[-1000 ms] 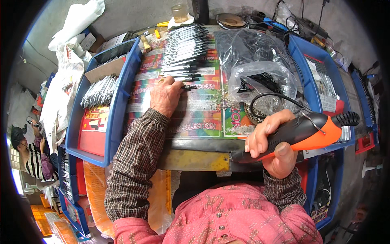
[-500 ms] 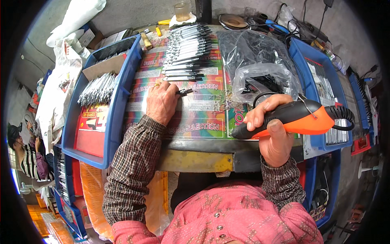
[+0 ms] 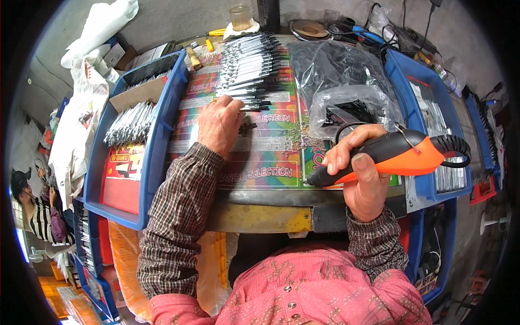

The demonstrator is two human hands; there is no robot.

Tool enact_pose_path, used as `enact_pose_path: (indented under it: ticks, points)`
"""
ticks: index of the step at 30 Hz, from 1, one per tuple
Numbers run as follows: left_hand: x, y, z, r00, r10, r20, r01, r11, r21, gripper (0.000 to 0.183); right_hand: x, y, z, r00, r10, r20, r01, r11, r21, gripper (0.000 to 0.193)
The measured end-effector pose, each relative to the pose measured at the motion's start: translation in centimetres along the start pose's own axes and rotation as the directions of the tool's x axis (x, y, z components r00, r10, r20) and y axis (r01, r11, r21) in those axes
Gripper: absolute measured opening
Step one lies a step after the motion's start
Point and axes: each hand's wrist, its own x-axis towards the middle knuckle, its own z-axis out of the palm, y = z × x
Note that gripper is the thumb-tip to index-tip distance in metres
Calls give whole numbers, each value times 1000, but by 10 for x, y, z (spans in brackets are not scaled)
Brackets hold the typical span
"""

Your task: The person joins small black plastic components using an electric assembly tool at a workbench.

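In my right hand (image 3: 365, 181) is a corded electric screwdriver (image 3: 387, 154), orange and black, its black nose pointing left over the table; my fingers close round its front part. My left hand (image 3: 219, 124) is closed at the near end of a long row of pens (image 3: 249, 67), silver-white with black parts, laid side by side. Its fingertips reach the left ends of the nearest pens. Small black parts (image 3: 247, 128) stick out from under the fingers on the palm's right side. What the fingertips pinch is hidden.
Blue trays of pens stand left (image 3: 146, 200) and right (image 3: 403, 76). A clear bag of black parts (image 3: 352, 103) lies right of the row, with tiny metal pieces (image 3: 290, 135) scattered beside it. A glass cup (image 3: 240, 19) stands behind. Another person (image 3: 43, 208) sits far left.
My left hand has moved slightly away from me and right, onto the ends of the nearest pens. The right hand and screwdriver stay nearly in place.
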Motion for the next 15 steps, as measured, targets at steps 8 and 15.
enact_pose_path:
  ticks: [8, 15]
  points:
    - [5, -5, 21, 1000, -8, 0, 8, 1000, 9, 8, 0, -2, -3, 999, 41, -8, -42, 995, -92, 24]
    - [17, -8, 19, 1000, 29, 4, -30, 998, 57, 8, 1, -2, -1, 996, 91, 15, -87, 981, -171, 25]
